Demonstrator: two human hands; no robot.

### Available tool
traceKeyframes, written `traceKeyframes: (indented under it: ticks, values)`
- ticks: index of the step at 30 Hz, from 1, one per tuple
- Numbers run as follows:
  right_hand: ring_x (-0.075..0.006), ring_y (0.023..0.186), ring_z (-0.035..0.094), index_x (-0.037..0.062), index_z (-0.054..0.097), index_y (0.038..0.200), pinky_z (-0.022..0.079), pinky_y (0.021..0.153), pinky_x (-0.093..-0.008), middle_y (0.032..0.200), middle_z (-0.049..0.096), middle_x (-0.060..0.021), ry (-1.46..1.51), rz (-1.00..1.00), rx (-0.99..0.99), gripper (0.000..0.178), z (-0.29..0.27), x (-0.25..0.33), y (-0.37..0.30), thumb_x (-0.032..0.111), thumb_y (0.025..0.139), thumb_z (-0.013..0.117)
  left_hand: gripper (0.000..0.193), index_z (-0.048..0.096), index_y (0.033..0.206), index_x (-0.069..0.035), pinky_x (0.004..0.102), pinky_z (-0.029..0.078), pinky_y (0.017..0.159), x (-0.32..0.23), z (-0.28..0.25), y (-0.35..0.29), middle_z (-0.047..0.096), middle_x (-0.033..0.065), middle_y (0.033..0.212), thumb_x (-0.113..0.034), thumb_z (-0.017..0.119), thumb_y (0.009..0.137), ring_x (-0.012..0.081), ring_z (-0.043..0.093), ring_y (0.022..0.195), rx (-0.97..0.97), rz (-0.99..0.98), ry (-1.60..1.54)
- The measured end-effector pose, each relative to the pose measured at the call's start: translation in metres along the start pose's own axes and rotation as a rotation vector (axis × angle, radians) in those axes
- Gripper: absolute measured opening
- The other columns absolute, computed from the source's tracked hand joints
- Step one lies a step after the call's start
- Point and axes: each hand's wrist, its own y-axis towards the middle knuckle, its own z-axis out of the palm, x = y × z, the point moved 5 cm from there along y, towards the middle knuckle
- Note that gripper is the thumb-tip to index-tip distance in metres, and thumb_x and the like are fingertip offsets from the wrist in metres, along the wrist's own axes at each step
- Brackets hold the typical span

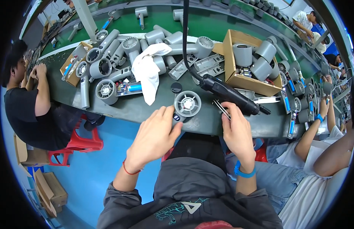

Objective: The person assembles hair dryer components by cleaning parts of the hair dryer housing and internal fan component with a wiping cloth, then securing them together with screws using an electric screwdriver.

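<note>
My left hand [156,131] is closed around a small grey handheld fan [196,104] at the table's near edge. Its round fan end faces up, showing a spoked grille and a pale hub; my fingers hide part of the body. In my right hand [238,131] a pair of metal tweezers [221,109] is pinched, tips pointing up and left, apart from the fan. Just beyond that hand lies a black electric screwdriver [230,93] with its cord rising. A black round disc [176,87] rests on the table above the fan.
A white cloth [148,70] lies over grey fan housings. An open cardboard box [253,86] with grey parts stands right of centre. A fan body with a circuit board and blue battery [135,87] lies at left. Co-workers sit at the left [32,110] and close by on the right [295,191].
</note>
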Motion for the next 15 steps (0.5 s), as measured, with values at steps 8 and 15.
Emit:
traceKeyframes:
  ticks: [8,15]
  values:
    - [-0.0311,0.107,0.056,0.0031,0.067,0.108,0.045,0.093,-0.0396,0.109,0.062,-0.0127,-0.065,-0.356,-0.425,0.032,-0.007,0.011,0.001,-0.007,0.077,0.066,0.033,0.055,0.109,-0.001,0.0481,0.045,0.069,-0.003,-0.002,0.001,0.057,0.0173,0.089,-0.022,0.067,0.087,0.0406,0.058,0.079,0.004,0.002,-0.004]
    - [-0.0338,0.107,0.055,0.0075,0.053,0.134,0.044,0.094,-0.0413,0.117,0.058,-0.0146,-0.397,-0.269,-0.41,0.063,-0.039,-0.007,0.032,0.007,0.075,0.077,0.033,0.058,0.105,-0.002,0.046,0.049,0.065,-0.019,0.007,0.011,0.058,0.0147,0.088,-0.027,0.07,0.087,0.0379,0.061,0.078,0.014,0.197,0.022]
